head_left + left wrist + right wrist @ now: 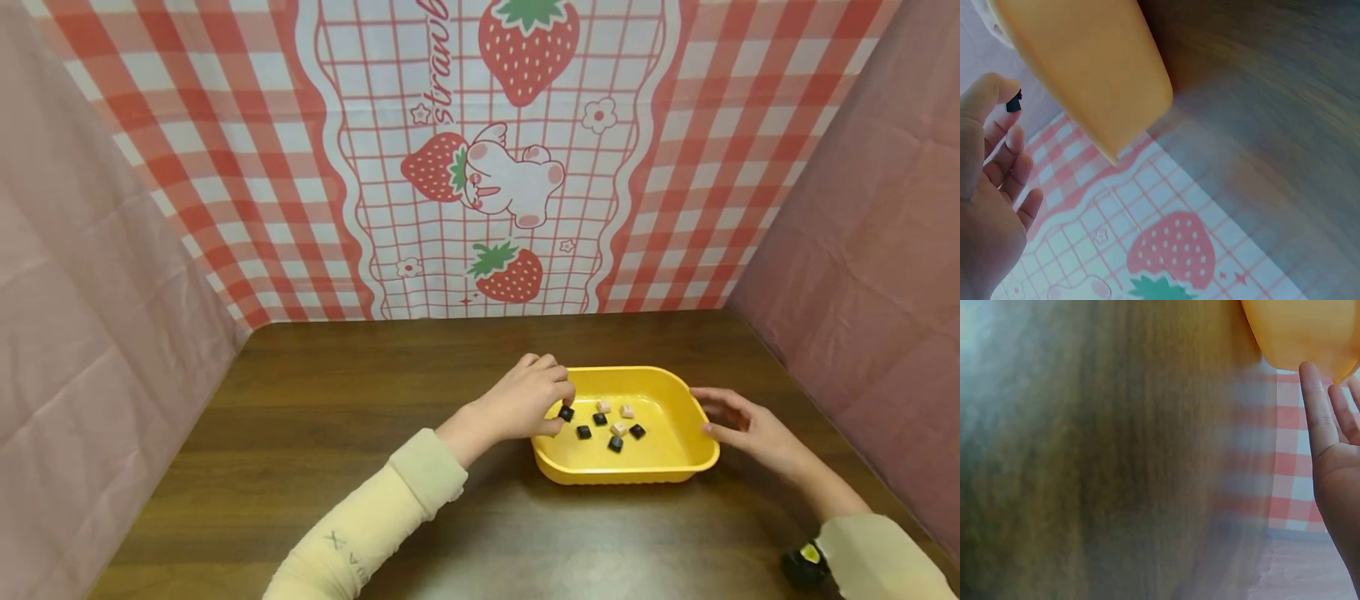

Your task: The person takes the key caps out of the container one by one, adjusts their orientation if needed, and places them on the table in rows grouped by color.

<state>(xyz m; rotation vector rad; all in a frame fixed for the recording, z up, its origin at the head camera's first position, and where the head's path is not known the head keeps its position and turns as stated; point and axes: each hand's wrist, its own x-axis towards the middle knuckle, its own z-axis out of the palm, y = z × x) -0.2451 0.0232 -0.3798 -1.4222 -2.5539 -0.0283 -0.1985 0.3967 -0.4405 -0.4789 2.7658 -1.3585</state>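
A yellow tray (626, 477) stands on the table, with small black and cream keycaps lying on its floor. My left hand (528, 400) reaches over the tray's left rim. Its thumb and forefinger pinch a black keycap (1014, 102), while the other fingers are loosely bent in the left wrist view. Among the loose pieces are another black keycap (615, 444) and a cream keycap (627, 411). At the tray's right end, my right hand (761, 433) rests its fingertips against the rim. In the right wrist view its fingers are nearly straight beside the tray's outer wall.
The brown wooden table (315, 417) runs back to a red-and-white strawberry cloth (517, 167). Pink cloth walls (862, 250) stand at both sides. A black object (805, 567) with a yellow-green mark sits by the right sleeve.
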